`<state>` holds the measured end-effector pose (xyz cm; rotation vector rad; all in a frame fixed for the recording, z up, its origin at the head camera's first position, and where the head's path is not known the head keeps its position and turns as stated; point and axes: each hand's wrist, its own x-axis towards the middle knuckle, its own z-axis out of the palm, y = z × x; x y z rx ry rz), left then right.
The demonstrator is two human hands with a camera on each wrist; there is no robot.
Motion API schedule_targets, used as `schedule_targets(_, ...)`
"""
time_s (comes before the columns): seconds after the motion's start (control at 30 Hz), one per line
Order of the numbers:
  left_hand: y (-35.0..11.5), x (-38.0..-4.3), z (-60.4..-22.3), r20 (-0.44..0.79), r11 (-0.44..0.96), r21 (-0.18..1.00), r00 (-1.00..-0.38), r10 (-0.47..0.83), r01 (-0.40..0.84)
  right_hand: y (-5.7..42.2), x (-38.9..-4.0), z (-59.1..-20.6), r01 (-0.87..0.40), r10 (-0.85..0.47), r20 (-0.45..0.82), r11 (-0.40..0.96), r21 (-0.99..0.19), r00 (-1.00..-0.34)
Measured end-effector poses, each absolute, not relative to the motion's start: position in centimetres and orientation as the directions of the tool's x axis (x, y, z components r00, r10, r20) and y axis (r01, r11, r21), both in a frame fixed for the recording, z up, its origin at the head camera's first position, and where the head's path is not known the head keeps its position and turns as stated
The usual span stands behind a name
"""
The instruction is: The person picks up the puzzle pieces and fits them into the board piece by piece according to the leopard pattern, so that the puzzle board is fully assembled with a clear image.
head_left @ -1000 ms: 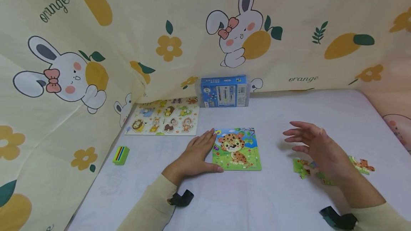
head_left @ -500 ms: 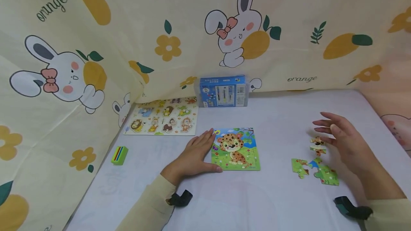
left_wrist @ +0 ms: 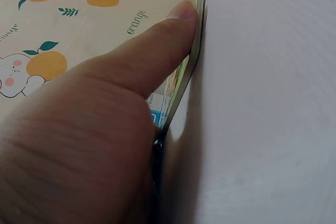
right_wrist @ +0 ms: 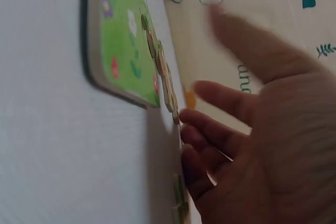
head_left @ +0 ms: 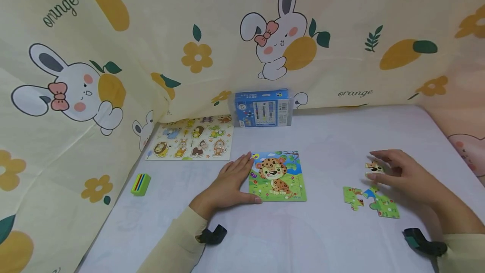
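Square green-and-blue leopard board (head_left: 278,176) is lying on white table (head_left: 314,239); jagged green jigsaw pieces (head_left: 387,207) are lying right, rectangular blue box (head_left: 264,108) is standing behind.

Soft, diffuse light, seemingly from overhead, covers the counter (head_left: 314,235) around the leopard puzzle (head_left: 278,176) evenly, with a faint lavender cast. A gentle shadow lies below the right hand (head_left: 409,178), to the puzzle's right. Behind the puzzle, a mild sheen hazes the wrapped blue box (head_left: 263,108), its small print too soft to read. The left wrist view is dimmer and greyer: the left hand (left_wrist: 100,124) is shaded, and a dark shadow band runs just beside the puzzle. In the right wrist view, blur smears the fingers (right_wrist: 247,38) farthest from the puzzle.
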<state>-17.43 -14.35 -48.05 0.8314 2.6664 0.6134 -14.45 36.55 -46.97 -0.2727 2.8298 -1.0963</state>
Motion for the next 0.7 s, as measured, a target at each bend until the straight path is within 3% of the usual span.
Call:
schedule_targets(0.17,-14.4,-17.4,-48.1,-0.135,0.744,0.473,-0.796,0.59,0.472,36.3,-14.5,-47.2,-0.196,-0.233,0.027,0.745,-0.638,-0.972)
schedule_targets(0.47,-14.3,-17.4,-48.2,-0.135,0.742,0.478,-0.796,0.591,0.47,35.2,-14.5,-46.4,-0.188,-0.218,0.021,0.779,-0.598,-0.976)
schedule_targets(0.7,-14.3,-17.3,-47.9,-0.136,0.741,0.486,-0.797,0.589,0.464,34.2,-14.3,-45.6,-0.123,-0.132,0.034,0.762,-0.636,-0.991)
